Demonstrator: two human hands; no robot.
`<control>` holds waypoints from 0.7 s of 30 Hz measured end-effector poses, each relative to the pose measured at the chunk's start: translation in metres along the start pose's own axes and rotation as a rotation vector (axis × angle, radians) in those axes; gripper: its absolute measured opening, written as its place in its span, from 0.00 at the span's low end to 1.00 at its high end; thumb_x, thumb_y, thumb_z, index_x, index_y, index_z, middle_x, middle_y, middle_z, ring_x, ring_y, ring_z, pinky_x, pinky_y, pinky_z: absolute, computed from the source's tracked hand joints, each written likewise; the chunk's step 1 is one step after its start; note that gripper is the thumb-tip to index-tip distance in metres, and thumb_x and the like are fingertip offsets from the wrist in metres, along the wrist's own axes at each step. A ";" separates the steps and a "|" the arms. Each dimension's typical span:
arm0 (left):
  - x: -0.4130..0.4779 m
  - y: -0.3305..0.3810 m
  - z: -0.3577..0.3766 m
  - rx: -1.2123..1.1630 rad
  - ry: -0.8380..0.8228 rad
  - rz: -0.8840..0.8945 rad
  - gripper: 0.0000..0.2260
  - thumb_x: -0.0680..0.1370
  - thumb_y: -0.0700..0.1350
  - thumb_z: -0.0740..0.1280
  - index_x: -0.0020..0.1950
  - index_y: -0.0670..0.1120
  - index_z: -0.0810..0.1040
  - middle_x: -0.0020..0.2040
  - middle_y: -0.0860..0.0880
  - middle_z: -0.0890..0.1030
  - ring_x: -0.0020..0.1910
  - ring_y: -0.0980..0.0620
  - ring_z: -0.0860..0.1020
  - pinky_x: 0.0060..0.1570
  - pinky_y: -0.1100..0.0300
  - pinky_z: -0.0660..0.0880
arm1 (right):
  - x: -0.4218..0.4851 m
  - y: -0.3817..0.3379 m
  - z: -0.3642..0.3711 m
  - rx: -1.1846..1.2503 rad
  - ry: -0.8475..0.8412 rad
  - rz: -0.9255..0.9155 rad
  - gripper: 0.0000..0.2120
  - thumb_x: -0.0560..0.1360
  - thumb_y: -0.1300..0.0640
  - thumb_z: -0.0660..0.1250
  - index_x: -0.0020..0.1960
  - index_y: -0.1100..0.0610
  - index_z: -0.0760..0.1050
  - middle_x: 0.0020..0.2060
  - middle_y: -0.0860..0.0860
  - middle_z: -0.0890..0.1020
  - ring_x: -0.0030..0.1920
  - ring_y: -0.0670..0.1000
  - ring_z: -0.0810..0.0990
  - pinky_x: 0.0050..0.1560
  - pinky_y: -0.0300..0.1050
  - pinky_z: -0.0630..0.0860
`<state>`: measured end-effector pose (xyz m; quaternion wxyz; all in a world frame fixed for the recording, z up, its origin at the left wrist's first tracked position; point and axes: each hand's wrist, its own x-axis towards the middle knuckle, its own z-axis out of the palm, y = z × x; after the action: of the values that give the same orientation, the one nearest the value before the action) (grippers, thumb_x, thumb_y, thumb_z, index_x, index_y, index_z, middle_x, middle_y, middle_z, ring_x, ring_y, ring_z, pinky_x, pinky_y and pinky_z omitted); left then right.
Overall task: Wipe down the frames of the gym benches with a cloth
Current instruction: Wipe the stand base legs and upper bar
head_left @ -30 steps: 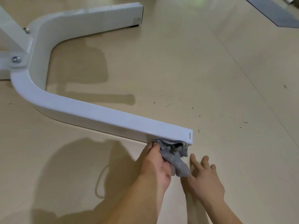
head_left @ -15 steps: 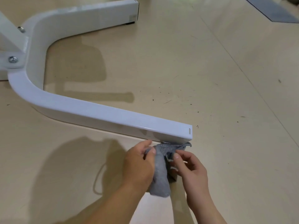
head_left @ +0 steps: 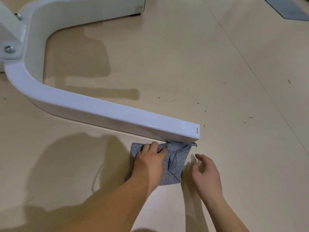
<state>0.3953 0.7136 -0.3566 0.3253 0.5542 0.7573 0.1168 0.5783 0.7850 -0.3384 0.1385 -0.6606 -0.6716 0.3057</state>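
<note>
A white U-shaped bench frame (head_left: 93, 106) lies on the beige floor, its near leg ending at lower centre right. A grey cloth (head_left: 175, 163) is spread on the floor just below that leg's end, its top edge tucked under the frame. My left hand (head_left: 150, 161) lies on the cloth's left part with fingertips pressing near the frame's lower edge. My right hand (head_left: 205, 171) hovers just right of the cloth with relaxed fingers, holding nothing.
The frame's far leg (head_left: 100, 7) ends at top centre. A bolt (head_left: 9, 49) joins a bracket at the left. A grey mat (head_left: 287, 5) lies at the top right. Small dark specks dot the floor (head_left: 234, 72) right of the frame.
The cloth has been spread flatter on the floor. My right hand let go of its corner and drew back to the right. My left hand now rests on the cloth.
</note>
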 end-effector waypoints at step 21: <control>0.029 0.064 -0.028 -1.947 0.616 -0.905 0.06 0.82 0.45 0.69 0.57 0.45 0.82 0.54 0.44 0.85 0.53 0.46 0.84 0.36 0.59 0.83 | 0.028 -0.001 0.002 -0.494 -0.134 0.068 0.22 0.77 0.30 0.48 0.70 0.31 0.59 0.65 0.47 0.65 0.71 0.55 0.61 0.60 0.60 0.69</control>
<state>0.4215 0.7684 -0.3120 0.4315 -0.3166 0.5229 0.6634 0.5735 0.8114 -0.3453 -0.0824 -0.6748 -0.7110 0.1800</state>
